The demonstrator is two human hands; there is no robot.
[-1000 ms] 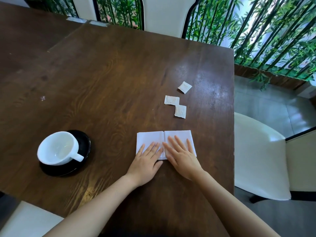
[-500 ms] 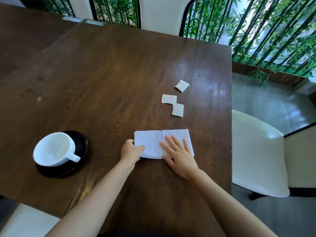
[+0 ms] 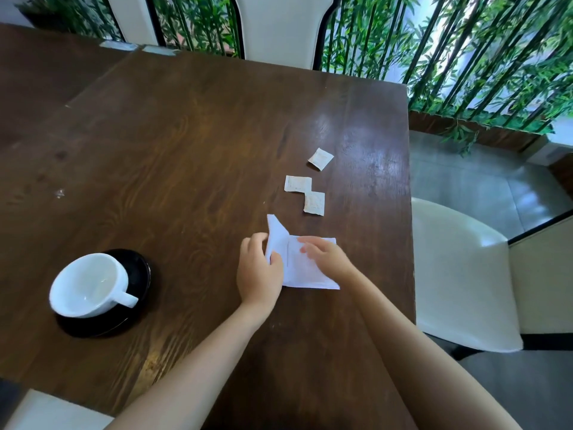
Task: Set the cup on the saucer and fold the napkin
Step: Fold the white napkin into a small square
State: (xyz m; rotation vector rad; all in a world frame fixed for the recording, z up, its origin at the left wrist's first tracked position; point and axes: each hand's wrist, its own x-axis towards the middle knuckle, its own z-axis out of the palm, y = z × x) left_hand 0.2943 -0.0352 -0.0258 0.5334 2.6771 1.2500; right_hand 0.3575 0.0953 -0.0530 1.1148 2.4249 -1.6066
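- A white napkin [image 3: 296,271], partly folded, is seen near the right edge of a dark wooden table [image 3: 186,150], close to the person.
- The napkin's left flap is gripped by the left hand [image 3: 259,273]: the thumb is laid over the flap's near side and the curled fingers [image 3: 255,240] are tucked behind it, so that the flap is raised off the table with its corner pointing away.
- The right half of the napkin is held flat under the right hand [image 3: 327,259]; its fingers [image 3: 310,243] are stretched out loosely across the cloth, next to the centre crease, and are slightly blurred.
- A white cup [image 3: 86,283] is set on a black saucer [image 3: 141,271] well to the left of the napkin, tipped slightly, with its handle turned towards the hands.
- Three small paper packets [image 3: 297,183] are laid just beyond the napkin.
- White chairs [image 3: 459,274] are placed at the right and far sides, backed by green bamboo [image 3: 480,57].
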